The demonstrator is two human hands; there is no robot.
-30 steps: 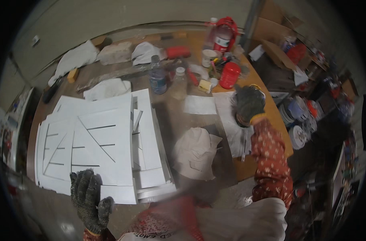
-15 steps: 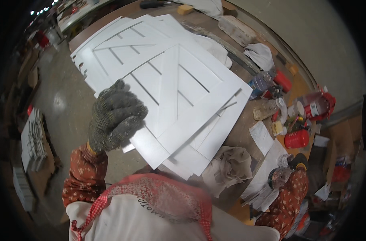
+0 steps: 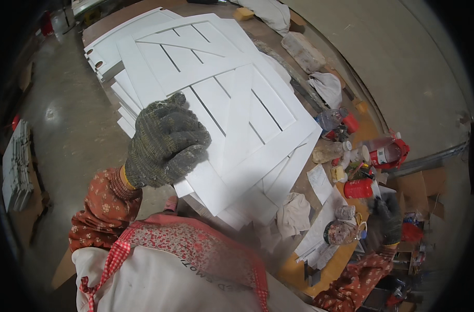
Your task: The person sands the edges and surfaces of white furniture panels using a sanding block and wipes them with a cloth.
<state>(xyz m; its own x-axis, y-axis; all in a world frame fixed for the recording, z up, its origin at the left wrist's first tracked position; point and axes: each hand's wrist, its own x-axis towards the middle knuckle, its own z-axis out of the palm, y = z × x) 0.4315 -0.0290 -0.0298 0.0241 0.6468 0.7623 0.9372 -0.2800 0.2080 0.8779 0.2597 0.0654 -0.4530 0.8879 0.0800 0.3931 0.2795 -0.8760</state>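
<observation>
A white panel (image 3: 236,130) with slots and diagonal strips lies on top of a stack of similar white panels (image 3: 135,96) in front of me. My left hand (image 3: 166,140), in a dark knitted glove, is closed at the panel's left edge. Its curled fingers hide whatever may be inside them. Far to the right, my right hand (image 3: 387,216), also gloved, is beside a red container (image 3: 358,189). Motion blur smears its fingers, so I cannot tell their shape or hold. A clear jar with a patterned label (image 3: 338,232) stands left of that hand.
Plastic bottles (image 3: 330,152), papers (image 3: 320,184) and a crumpled cloth (image 3: 294,214) lie along the table's right side. A dusty block (image 3: 303,52) and a white cloth bundle (image 3: 326,88) sit behind. More white panels (image 3: 17,166) stand stacked at the far left.
The view has shifted, showing the panels at a slightly different angle. My right hand has moved from behind the clear jar to beside the red container. My left hand stays closed at the panel.
</observation>
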